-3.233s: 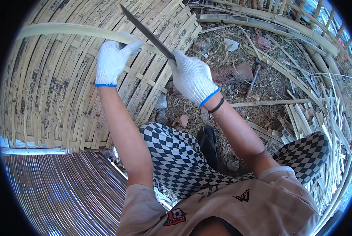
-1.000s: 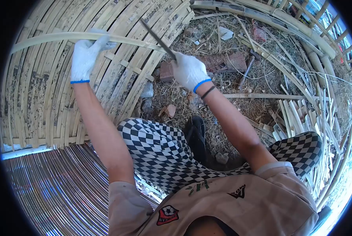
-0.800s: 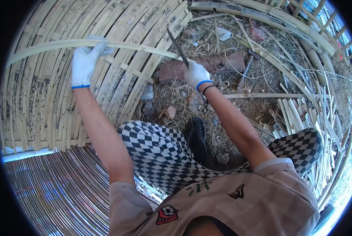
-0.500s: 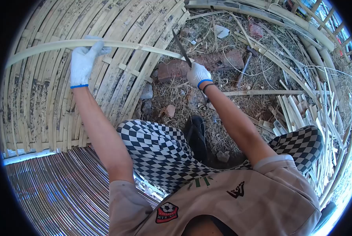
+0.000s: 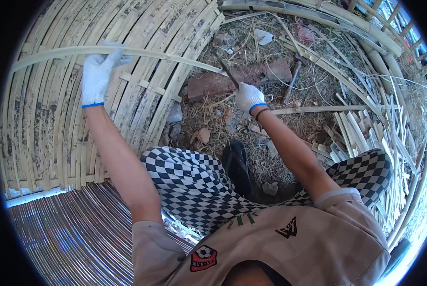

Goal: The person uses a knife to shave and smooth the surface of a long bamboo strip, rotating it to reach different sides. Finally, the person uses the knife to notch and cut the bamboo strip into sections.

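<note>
The left hand [image 5: 96,76] grips a bamboo strip [image 5: 156,55] with a woven bamboo mat [image 5: 63,114] beneath, and the right hand [image 5: 249,97] grips a knife [image 5: 227,71] near the strip's end.

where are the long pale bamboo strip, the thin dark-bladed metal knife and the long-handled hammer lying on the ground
Bamboo strip [image 5: 151,53]: head view, on its bare stretch towards the knife
Knife [image 5: 230,76]: head view, on its blade
Hammer [image 5: 293,81]: head view, on its handle
</note>
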Tool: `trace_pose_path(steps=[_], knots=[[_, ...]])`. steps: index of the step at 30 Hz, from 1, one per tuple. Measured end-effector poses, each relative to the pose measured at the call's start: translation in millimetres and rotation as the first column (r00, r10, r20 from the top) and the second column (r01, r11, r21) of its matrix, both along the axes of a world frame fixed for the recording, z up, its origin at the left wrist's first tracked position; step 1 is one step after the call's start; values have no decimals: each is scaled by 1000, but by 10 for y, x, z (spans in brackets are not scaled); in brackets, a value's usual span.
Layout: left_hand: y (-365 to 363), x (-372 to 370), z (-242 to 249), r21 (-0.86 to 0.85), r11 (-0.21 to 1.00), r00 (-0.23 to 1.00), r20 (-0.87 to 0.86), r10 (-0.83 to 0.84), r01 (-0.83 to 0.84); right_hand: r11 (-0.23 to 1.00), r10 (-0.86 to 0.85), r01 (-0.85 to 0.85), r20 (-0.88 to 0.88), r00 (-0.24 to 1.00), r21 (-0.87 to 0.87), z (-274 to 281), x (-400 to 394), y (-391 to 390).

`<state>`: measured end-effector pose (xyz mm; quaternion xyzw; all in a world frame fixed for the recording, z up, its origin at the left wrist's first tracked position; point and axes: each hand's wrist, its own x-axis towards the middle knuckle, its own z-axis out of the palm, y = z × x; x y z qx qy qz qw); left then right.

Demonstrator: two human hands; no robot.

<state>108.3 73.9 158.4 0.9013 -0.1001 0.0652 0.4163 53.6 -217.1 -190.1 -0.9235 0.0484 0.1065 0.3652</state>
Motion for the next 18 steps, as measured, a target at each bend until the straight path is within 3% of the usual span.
trace_pose_path(steps=[2, 6, 7, 10, 12, 14, 16, 18], knots=[[19, 75, 32, -3, 1000, 1000, -12, -7, 7, 998, -35, 30, 94, 995, 57, 178, -152, 120], [-57, 138, 43, 10, 999, 999, 24, -44, 44, 945, -138, 178, -157, 978, 273, -614, 44, 25], [-136, 184, -104, -34, 997, 995, 66, -70, 72, 972, -52, 76, -111, 992, 223, -667, 110, -44], [-344, 303, -420, -55, 982, 980, 91, -178, 183, 905, -30, 107, -188, 982, 412, -733, 53, -147], [-370, 510, -647, -40, 979, 979, 33, -201, 202, 914, 6, 92, -241, 970, 395, -802, -76, -166], [-541, 506, -729, -361, 922, 985, -47, -169, 141, 983, -162, 175, -172, 972, 62, -588, -350, -65], [-621, 511, -687, -398, 907, 989, -2, -151, 138, 997, -72, 75, -240, 968, 2, -342, -479, -73], [-724, 490, -614, -507, 855, 992, 7, -125, 112, 995, -88, 90, -52, 995, 32, -37, -580, -60]])
